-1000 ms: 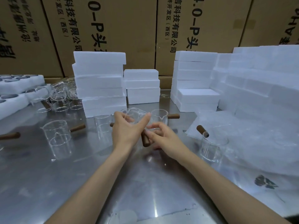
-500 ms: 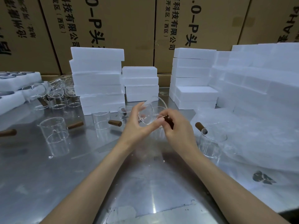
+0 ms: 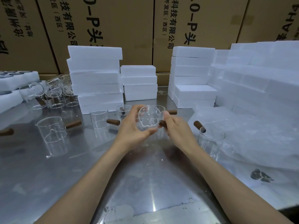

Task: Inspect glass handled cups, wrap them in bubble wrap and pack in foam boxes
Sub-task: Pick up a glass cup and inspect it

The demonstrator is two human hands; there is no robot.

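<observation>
Glass handled cup (image 3: pixel 149 118) held above the steel counter (image 3: pixel 145 183), tipped on its side with mouth toward the camera; presumably so rim, spout and wall can be checked for flaws. Left hand (image 3: pixel 134 126) cradles the clear cylindrical body, fingers curled round it. Right hand (image 3: pixel 176 126) grips the brown wooden handle (image 3: pixel 162 123). Bubble wrap (image 3: pixel 242 135) lies just right, within reach. Matte white foam boxes (image 3: pixel 95 78) stacked behind; more cups (image 3: pixel 51 135) stand left.

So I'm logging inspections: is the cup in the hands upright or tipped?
Tipped. The held cup lies on its side, mouth facing the camera, between the left hand and right hand.
</observation>
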